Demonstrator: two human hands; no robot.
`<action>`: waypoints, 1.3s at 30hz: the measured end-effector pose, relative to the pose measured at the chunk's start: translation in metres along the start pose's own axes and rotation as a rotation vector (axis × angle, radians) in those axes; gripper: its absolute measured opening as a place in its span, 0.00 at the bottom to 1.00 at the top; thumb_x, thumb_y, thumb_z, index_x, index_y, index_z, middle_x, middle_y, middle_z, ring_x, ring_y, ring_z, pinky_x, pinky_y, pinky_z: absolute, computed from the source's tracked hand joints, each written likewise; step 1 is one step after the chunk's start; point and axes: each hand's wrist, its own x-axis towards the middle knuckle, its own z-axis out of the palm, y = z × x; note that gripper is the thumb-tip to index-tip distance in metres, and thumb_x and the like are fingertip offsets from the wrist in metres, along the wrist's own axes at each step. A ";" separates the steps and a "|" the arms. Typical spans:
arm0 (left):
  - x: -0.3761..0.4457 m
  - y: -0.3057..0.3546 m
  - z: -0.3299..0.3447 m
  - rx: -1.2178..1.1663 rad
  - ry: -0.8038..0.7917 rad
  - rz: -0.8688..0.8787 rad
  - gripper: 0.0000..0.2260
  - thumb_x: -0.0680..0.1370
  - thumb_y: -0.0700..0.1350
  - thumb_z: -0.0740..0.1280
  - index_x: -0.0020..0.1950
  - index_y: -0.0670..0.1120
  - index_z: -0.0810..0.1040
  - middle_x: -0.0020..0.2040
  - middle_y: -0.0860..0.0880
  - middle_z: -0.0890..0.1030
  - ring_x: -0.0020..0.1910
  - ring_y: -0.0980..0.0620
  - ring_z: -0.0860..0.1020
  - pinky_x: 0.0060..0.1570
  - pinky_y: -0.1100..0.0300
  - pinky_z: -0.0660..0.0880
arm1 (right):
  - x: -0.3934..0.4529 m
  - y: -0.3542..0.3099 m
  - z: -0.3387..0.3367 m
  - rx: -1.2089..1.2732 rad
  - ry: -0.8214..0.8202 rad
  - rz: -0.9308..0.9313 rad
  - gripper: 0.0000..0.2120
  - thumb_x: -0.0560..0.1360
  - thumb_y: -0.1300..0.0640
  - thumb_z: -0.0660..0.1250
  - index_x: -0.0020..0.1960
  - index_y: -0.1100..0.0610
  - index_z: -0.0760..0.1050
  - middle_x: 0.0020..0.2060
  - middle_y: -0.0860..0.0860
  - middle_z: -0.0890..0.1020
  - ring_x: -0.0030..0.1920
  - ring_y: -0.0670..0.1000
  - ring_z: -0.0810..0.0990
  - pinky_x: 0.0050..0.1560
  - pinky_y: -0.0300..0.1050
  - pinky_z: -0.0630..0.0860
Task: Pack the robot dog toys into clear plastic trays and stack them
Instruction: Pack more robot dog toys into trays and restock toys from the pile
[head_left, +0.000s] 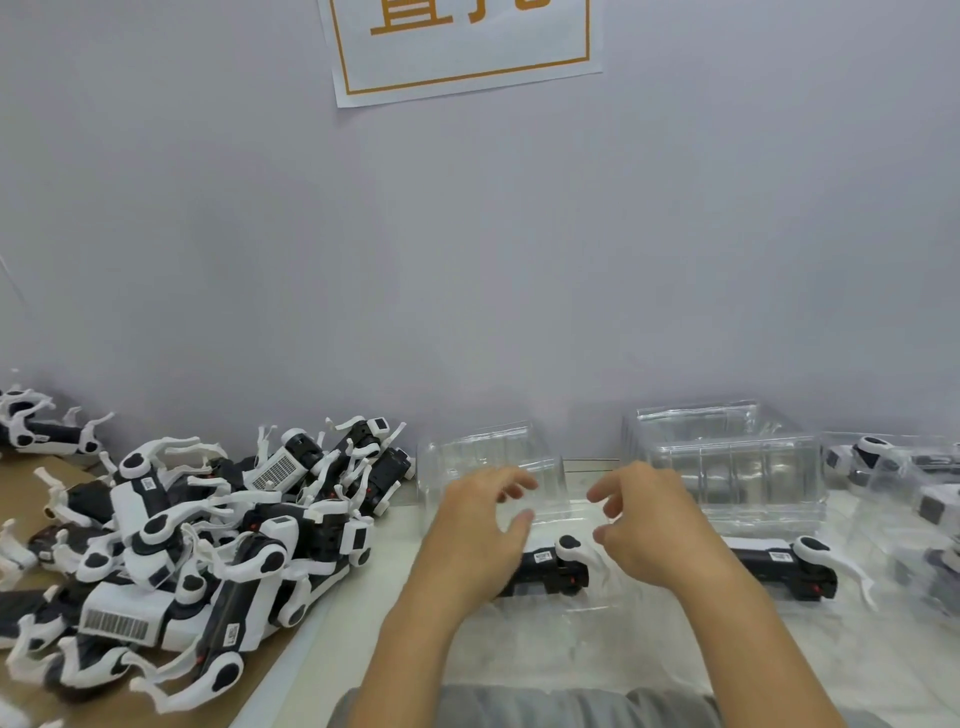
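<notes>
Clear plastic, thin and glossy, is what we work with at this moment; our left hand (480, 525) and our right hand (647, 519) hover side by side over the tray (550, 512) at the centre of the table (363, 639), with fingers loosely curled and apart, holding nothing that we can see. Under the hands lies one robot dog toy (553, 566), on its side, black body with white leg joints and a small label; it seems to sit already in the tray, though the transparent walls make this hard to confirm.

To do this step well, we judge that we should take the tray lid by its two far corners, bring it down evenly, and press along the rim; the legs of the toy must be folded in first, because a white leg sticking out would stop the plastic from closing.

At 9 o'clock from the hands a big pile of toys (197, 551) waits, tangled, black and white, some with grey grilles showing; at 3 o'clock a second toy (784, 566) lies just beside the right wrist; at 1 o'clock empty trays (737, 467) stand stacked near the wall; at the far right, packed trays (914, 499) are partly visible.
</notes>
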 end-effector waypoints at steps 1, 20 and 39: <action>-0.001 0.006 0.005 -0.006 -0.065 0.013 0.10 0.78 0.46 0.69 0.57 0.59 0.79 0.52 0.60 0.79 0.53 0.61 0.75 0.54 0.66 0.71 | 0.000 0.000 0.001 0.006 0.004 0.004 0.19 0.75 0.64 0.70 0.64 0.52 0.76 0.58 0.51 0.78 0.56 0.51 0.79 0.54 0.42 0.76; -0.004 0.024 0.026 0.244 -0.087 -0.098 0.10 0.72 0.51 0.76 0.53 0.58 0.86 0.48 0.55 0.85 0.48 0.52 0.80 0.38 0.63 0.67 | 0.000 -0.004 0.005 0.032 -0.015 0.017 0.15 0.73 0.58 0.74 0.59 0.51 0.78 0.59 0.54 0.77 0.54 0.52 0.79 0.56 0.46 0.78; -0.005 0.020 0.021 0.132 -0.119 -0.156 0.06 0.74 0.49 0.74 0.49 0.58 0.85 0.39 0.61 0.77 0.44 0.58 0.78 0.38 0.69 0.68 | 0.003 -0.004 0.012 0.045 0.006 0.017 0.17 0.73 0.62 0.72 0.60 0.51 0.78 0.58 0.52 0.77 0.56 0.51 0.77 0.50 0.41 0.75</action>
